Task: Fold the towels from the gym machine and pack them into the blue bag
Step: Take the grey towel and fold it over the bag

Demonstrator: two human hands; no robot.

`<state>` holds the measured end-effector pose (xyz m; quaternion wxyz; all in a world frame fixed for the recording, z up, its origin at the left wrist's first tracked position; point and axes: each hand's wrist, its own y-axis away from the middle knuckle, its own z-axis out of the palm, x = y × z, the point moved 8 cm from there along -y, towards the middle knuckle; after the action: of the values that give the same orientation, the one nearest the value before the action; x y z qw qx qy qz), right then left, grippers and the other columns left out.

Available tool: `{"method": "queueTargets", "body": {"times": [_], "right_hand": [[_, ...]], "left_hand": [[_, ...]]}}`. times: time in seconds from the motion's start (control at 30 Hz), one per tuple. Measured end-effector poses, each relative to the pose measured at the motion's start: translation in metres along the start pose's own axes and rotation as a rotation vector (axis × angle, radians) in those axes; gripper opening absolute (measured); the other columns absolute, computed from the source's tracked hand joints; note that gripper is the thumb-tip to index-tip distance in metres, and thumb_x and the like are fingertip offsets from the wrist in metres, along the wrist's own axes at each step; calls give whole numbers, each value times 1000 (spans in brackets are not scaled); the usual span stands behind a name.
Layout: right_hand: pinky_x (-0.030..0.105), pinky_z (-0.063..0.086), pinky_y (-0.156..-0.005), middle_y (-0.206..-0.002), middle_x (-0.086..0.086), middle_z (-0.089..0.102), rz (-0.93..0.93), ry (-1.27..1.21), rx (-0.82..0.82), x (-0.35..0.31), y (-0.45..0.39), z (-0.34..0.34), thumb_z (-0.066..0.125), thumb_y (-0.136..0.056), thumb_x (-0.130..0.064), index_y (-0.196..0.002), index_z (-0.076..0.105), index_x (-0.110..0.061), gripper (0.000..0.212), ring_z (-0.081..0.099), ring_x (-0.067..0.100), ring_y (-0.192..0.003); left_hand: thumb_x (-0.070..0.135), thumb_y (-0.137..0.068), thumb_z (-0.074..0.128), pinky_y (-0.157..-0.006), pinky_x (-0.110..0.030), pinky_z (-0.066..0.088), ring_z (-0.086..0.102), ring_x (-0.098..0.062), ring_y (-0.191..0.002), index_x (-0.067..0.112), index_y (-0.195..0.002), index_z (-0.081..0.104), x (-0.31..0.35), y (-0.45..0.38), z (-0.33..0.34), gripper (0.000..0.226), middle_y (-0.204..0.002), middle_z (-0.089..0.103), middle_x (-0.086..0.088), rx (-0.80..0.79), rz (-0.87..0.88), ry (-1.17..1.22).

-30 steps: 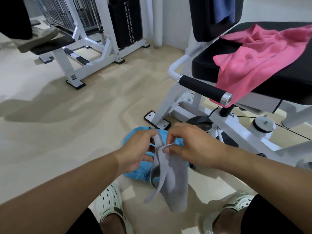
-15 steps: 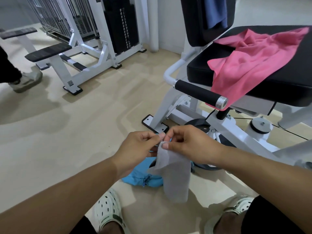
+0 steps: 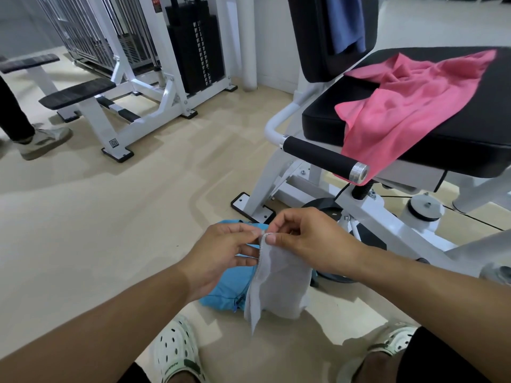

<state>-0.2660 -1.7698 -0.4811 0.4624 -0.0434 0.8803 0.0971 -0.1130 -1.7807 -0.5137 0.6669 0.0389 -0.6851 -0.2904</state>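
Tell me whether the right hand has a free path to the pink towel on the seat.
Probably yes: nothing stands between the right hand and the pink towel, which drapes over the seat's near edge. But it is pinching the grey towel, so that must be released first.

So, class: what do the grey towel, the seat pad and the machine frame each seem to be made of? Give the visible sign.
Grey towel: soft matte cloth, perhaps microfibre; it hangs limp and creases.
Seat pad: black padded vinyl or leather-like cover; smooth, faint sheen, rounded edges.
Machine frame: probably steel, glossy white paint; rigid tubes, bolted foot plates.
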Motion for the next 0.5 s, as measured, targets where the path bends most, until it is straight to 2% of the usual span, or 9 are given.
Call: {"method": "queueTargets", "body": {"times": [0.17, 0.27, 0.37, 0.5], "right_hand": [[26, 50, -68, -79, -6, 73, 9, -13, 13, 1, 1, 0, 75, -90, -35, -90, 70, -24, 12, 63, 5, -69], [31, 54, -71, -80, -6, 73, 13, -7, 19, 1, 1, -1, 75, -89, -36, -89, 69, -25, 13, 67, 9, -73], [34, 56, -74, -81, -7, 73, 8, 19, 21, -1, 2, -1, 74, -90, -37, -89, 69, -26, 12, 68, 10, -75], [25, 51, -65, -78, -7, 72, 0, 30, 21, -2, 4, 0, 75, -88, -40, -87, 70, -26, 14, 64, 6, -70]], "left_hand": [[12, -97, 60, -75, -31, 57, 68, -21, -77, 0, -97, 76, 1, 1, 0, 20, -91, 74, -14, -4, 4, 10], [13, -95, 61, -73, -30, 57, 68, -20, -75, -2, -97, 76, 3, 0, -1, 22, -91, 75, -15, -4, 10, 0], [19, -89, 73, -74, -27, 56, 67, -17, -77, 5, -96, 79, 4, 1, -1, 17, -91, 75, -16, -28, 52, -95], [15, -73, 88, -69, -22, 55, 68, -12, -77, 11, -84, 78, 5, 0, -4, 16, -92, 76, -17, -14, 119, -239]]}}
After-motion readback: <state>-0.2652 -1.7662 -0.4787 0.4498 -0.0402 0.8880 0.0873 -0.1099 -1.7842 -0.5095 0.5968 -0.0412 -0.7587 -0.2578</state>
